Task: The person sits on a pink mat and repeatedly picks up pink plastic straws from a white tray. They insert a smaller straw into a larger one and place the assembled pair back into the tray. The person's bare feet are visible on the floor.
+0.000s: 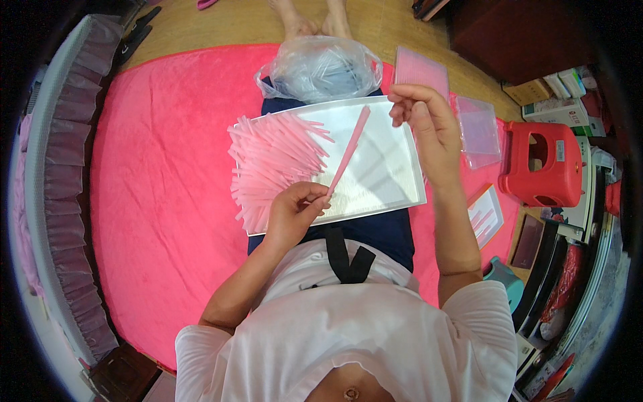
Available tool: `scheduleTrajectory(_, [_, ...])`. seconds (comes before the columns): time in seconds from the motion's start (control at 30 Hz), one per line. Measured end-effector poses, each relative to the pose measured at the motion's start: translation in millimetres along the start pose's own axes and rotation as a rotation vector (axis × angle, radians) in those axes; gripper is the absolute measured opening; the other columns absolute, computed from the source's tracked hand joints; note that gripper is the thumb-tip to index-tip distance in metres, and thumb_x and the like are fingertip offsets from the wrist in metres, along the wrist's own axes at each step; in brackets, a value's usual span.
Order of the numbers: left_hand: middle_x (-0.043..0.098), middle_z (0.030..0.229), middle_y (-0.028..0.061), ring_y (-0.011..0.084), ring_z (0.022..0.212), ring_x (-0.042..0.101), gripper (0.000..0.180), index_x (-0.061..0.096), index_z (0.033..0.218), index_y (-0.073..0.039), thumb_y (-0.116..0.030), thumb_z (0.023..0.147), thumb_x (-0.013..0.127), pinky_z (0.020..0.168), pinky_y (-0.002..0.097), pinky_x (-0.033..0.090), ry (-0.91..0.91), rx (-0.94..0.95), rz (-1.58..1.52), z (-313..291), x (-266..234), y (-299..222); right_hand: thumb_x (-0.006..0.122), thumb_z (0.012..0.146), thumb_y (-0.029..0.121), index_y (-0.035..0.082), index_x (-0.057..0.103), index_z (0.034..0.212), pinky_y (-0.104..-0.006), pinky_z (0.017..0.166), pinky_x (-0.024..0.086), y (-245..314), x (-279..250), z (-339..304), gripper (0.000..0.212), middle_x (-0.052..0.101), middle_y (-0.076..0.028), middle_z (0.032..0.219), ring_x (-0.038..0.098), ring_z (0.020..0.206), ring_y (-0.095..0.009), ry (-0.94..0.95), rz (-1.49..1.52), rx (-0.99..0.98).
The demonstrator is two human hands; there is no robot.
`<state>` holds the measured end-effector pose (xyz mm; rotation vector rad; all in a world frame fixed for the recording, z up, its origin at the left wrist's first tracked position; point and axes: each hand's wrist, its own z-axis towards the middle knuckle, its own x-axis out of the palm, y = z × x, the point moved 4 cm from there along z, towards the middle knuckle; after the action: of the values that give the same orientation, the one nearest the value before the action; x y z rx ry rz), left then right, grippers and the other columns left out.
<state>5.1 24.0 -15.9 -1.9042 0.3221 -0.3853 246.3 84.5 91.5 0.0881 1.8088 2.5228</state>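
My left hand (pixel 298 211) pinches the lower end of a slim pink stick (pixel 349 153) that tapers toward the fingers. The stick slants up and right above a shallow white tray (pixel 395 194) on my lap. A thick pile of similar pink sticks (pixel 278 157) covers the tray's left part, some poking over its edge. Over the tray's upper right corner, my right hand (pixel 432 130) is raised with loosely bent fingers and holds nothing visible. Its fingers are apart from the stick.
Beyond the tray, a clear plastic bag (pixel 321 67) rests over my lower legs. A pink blanket (pixel 161 201) lies under me. To the right are flat clear cases (pixel 479 130), a red stool (pixel 542 164), a white sheet with pink pieces (pixel 485 218) and a teal object (pixel 504 285).
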Motion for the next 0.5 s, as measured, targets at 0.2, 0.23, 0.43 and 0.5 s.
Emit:
scheduleTrajectory(0.2, [0.067, 0.093, 0.0032, 0.0109, 0.083, 0.065, 0.017, 0.065, 0.105, -0.002, -0.009, 0.091, 0.068, 0.069, 0.0238, 0.052, 0.011, -0.07, -0.152, 3, 10, -6, 0.063, 0.092, 0.007, 0.002, 0.058, 0.116, -0.0208, 0.065, 0.045, -47, 28, -55, 0.025, 0.062, -0.003, 0.1, 0.056, 0.077, -0.006, 0.188, -0.044, 0.359])
scheduleTrajectory(0.23, [0.067, 0.093, 0.0031, 0.0109, 0.082, 0.064, 0.016, 0.065, 0.105, -0.003, -0.009, 0.09, 0.069, 0.069, 0.0239, 0.051, 0.01, -0.068, -0.175, 4, 11, -6, 0.066, 0.09, 0.005, 0.002, 0.058, 0.114, -0.0202, 0.065, 0.045, -52, 36, -64, 0.026, 0.062, -0.002, 0.098, 0.056, 0.077, -0.006, 0.231, -0.058, 0.39])
scheduleTrajectory(0.43, [0.067, 0.093, 0.0035, 0.0115, 0.082, 0.064, 0.018, 0.066, 0.104, -0.003, -0.009, 0.088, 0.071, 0.069, 0.0245, 0.05, 0.028, -0.067, -0.221, 10, 22, -9, 0.065, 0.09, -0.001, 0.001, 0.056, 0.112, -0.0217, 0.076, 0.048, -60, 50, -89, 0.024, 0.06, -0.002, 0.096, 0.058, 0.083, -0.006, 0.166, 0.145, 0.476])
scheduleTrajectory(0.5, [0.068, 0.093, 0.004, 0.0115, 0.082, 0.063, 0.019, 0.066, 0.105, -0.003, -0.009, 0.088, 0.071, 0.07, 0.0244, 0.05, 0.039, -0.078, -0.172, 10, 27, -14, 0.065, 0.09, -0.001, 0.001, 0.056, 0.112, -0.0221, 0.076, 0.048, -60, 44, -91, 0.024, 0.06, -0.002, 0.096, 0.058, 0.085, -0.007, 0.139, 0.153, 0.471])
